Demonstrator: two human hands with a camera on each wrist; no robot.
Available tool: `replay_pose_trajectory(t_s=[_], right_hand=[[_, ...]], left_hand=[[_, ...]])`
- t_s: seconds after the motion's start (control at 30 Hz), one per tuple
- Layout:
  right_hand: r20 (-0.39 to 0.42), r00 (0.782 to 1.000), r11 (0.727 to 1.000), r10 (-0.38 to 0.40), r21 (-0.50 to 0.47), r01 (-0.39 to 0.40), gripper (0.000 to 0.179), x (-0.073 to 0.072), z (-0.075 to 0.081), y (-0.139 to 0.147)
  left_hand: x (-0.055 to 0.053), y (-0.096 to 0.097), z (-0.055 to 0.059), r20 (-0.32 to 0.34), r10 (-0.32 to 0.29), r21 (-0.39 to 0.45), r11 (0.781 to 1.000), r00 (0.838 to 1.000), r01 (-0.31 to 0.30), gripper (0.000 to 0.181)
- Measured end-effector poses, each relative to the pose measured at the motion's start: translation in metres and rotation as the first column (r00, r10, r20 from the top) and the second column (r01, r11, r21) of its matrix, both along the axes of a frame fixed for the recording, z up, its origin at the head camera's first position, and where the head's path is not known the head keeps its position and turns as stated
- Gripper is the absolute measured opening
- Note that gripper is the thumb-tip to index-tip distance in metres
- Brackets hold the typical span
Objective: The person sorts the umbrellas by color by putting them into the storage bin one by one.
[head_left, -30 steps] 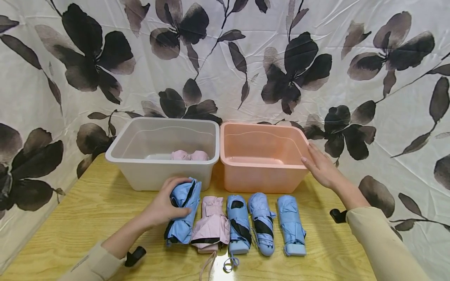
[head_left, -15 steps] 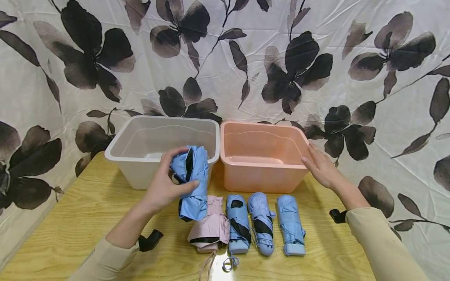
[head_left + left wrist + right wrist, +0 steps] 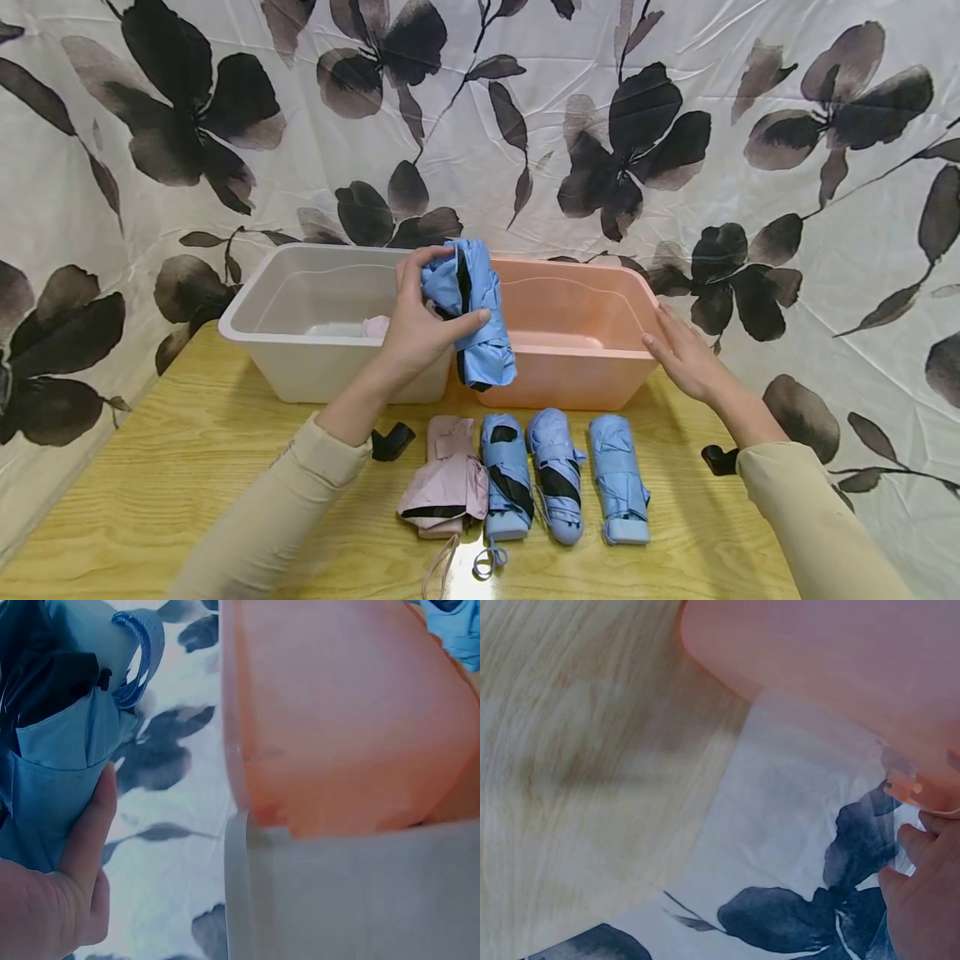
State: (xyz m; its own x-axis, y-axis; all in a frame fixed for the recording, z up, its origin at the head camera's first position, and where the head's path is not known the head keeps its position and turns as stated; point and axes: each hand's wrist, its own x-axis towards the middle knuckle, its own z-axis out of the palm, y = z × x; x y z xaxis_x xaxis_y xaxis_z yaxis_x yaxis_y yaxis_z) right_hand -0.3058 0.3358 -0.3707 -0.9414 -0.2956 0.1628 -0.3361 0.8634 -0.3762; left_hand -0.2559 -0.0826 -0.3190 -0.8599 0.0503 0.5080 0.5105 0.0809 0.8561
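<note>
My left hand (image 3: 427,321) grips a folded blue umbrella (image 3: 483,325) with black showing between its folds. It is held up in front of where the grey and orange bins meet. In the left wrist view the umbrella (image 3: 56,750) shows a blue wrist strap, and my thumb lies along its side. My right hand (image 3: 686,354) rests against the right rim of the orange bin (image 3: 562,379), fingers fairly straight. In the right wrist view only part of that hand (image 3: 930,885) shows, at the bin's edge.
A grey bin (image 3: 337,367) at left holds something pink (image 3: 375,327), partly hidden by my hand. On the wooden table (image 3: 150,500) a pink folded umbrella (image 3: 446,483) and blue ones (image 3: 508,475), (image 3: 557,475), (image 3: 621,479) lie in a row. Floral cloth (image 3: 510,125) hangs behind.
My left hand has lifted the blue umbrella from the left end of the row, up and to the right, to the front of the orange bin. My right hand has stayed put.
</note>
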Motion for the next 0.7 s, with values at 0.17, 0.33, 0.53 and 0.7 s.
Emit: replay_pose_trajectory(t_s=[0.17, 0.33, 0.53, 0.7], right_hand=[[0.004, 1.0, 1.0, 0.002, -0.001, -0.002, 0.075, -0.001, 0.0, 0.001], [0.008, 1.0, 1.0, 0.0, -0.004, 0.0, 0.075, -0.001, 0.0, 0.002], [0.009, 1.0, 1.0, -0.001, -0.011, 0.001, 0.075, -0.001, 0.0, 0.002], [-0.004, 1.0, 1.0, 0.005, -0.017, -0.005, 0.074, -0.002, -0.002, 0.002]], left_hand=[[-0.027, 0.026, 0.006, 0.004, 0.032, -0.003, 0.999, 0.999, -0.032, 0.081], [-0.056, 0.052, 0.008, 0.015, 0.063, -0.029, 0.998, 0.998, -0.063, 0.078], [-0.088, 0.08, 0.001, 0.035, 0.106, -0.124, 0.987, 0.994, -0.101, 0.075], [-0.107, 0.097, -0.009, 0.068, 0.119, -0.227, 0.969, 0.991, -0.101, 0.074]])
